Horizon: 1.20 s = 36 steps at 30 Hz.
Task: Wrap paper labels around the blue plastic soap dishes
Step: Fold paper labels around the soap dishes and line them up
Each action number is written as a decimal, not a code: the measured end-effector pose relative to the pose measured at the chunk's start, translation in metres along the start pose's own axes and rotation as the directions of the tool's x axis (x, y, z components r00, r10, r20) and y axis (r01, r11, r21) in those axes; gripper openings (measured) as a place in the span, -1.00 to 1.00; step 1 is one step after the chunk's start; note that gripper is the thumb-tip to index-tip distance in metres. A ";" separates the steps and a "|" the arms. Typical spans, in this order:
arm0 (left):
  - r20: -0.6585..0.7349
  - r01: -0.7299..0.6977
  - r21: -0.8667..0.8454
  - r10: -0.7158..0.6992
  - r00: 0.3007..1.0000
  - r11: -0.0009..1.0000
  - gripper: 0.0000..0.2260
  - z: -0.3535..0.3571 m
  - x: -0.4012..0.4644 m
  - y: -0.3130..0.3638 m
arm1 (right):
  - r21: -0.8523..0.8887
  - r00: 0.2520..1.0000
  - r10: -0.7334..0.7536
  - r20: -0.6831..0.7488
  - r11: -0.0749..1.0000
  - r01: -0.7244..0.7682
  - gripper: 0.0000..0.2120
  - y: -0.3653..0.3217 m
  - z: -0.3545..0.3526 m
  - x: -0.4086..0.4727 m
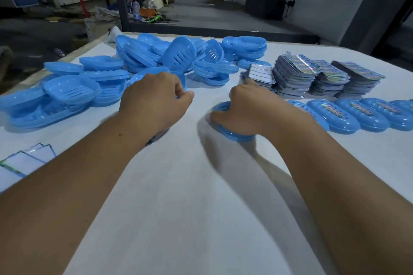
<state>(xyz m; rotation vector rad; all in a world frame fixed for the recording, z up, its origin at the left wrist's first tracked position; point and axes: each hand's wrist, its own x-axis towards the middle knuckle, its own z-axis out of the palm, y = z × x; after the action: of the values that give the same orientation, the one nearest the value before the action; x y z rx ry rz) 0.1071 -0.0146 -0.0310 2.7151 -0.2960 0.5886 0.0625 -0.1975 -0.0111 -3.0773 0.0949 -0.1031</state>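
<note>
A heap of blue plastic soap dishes [178,56] covers the far left and middle of the white table [190,185]. My left hand [156,98] reaches to the heap's near edge, fingers curled on the rim of one soap dish [182,80]. My right hand [243,109] lies over another blue soap dish [234,135] flat on the table, thumb at its left end; its fingertips reach the nearest stack of paper labels [261,73]. Whether they pinch a label is hidden. More label stacks [324,76] stand to the right.
A row of labelled soap dishes [357,116] lies along the right edge, touching one another. Clear plastic sheets [26,161] lie at the near left. The table's far edge meets a dim workshop floor with racks and clutter.
</note>
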 end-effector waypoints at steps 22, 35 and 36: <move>0.106 0.114 0.033 -0.117 0.987 0.993 -0.77 -0.010 0.008 -0.021 | 0.143 0.995 -0.068 -0.076 0.987 0.079 -0.41 -0.003 -0.001 0.001; 0.105 0.053 -0.014 -0.052 0.993 0.998 -0.79 -0.017 0.008 -0.038 | 0.179 0.970 -0.185 -0.156 0.961 0.212 -0.47 -0.014 0.008 0.004; 0.104 0.010 -0.021 -0.007 0.995 1.000 -0.79 -0.015 0.007 -0.036 | 0.181 0.969 -0.189 -0.159 0.959 0.216 -0.48 -0.014 0.009 0.004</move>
<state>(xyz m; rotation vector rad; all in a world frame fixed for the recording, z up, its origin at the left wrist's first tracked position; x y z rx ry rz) 0.1177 0.0237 -0.0253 2.7296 -0.3148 0.4402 0.0683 -0.1829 -0.0189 -2.8690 -0.2134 -0.3185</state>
